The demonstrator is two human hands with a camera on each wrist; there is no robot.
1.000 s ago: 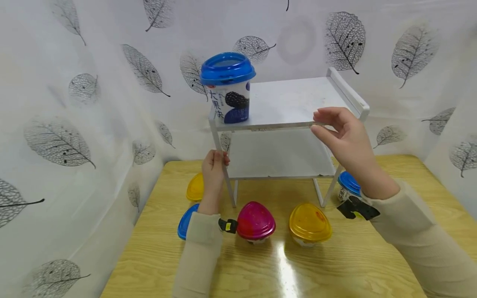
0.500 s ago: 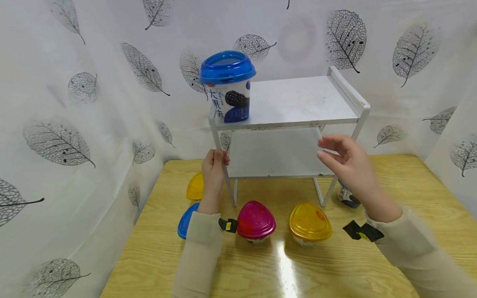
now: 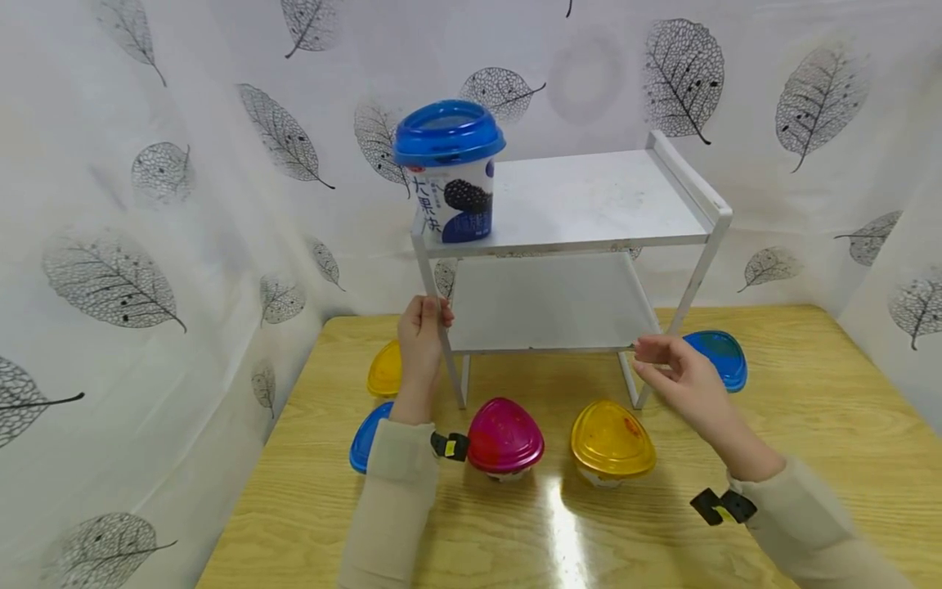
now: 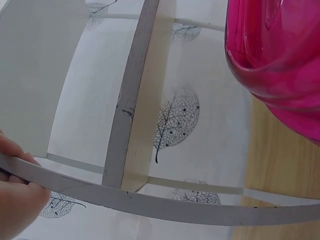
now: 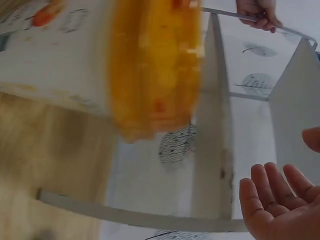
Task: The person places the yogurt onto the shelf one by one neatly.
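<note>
A white two-tier shelf rack (image 3: 581, 200) stands on the table. My left hand (image 3: 421, 335) grips its left front leg, and the left wrist view shows the fingers (image 4: 17, 150) wrapped round that white bar. On the left end of the top tier stands a cup with a blue lid (image 3: 450, 135) and a blackberry picture. My right hand (image 3: 680, 376) hovers beside the right front leg, thumb and fingers apart, holding nothing. Its fingers (image 5: 272, 187) are loosely bent in the right wrist view. In front of the rack sit a pink-lidded cup (image 3: 505, 435) and a yellow-lidded cup (image 3: 612, 439).
Another blue-lidded cup (image 3: 717, 360) stands on the right, partly behind my right hand. Left of my left arm are a yellow-lidded cup (image 3: 386, 370) and a blue-lidded cup (image 3: 368, 438), both partly hidden. A leaf-patterned sheet (image 3: 184, 245) hangs round the wooden table (image 3: 294, 507).
My right hand has come down from the top tier's front edge to below the lower tier, uncovering the blue-lidded cup on the right. My left hand stays on the leg.
</note>
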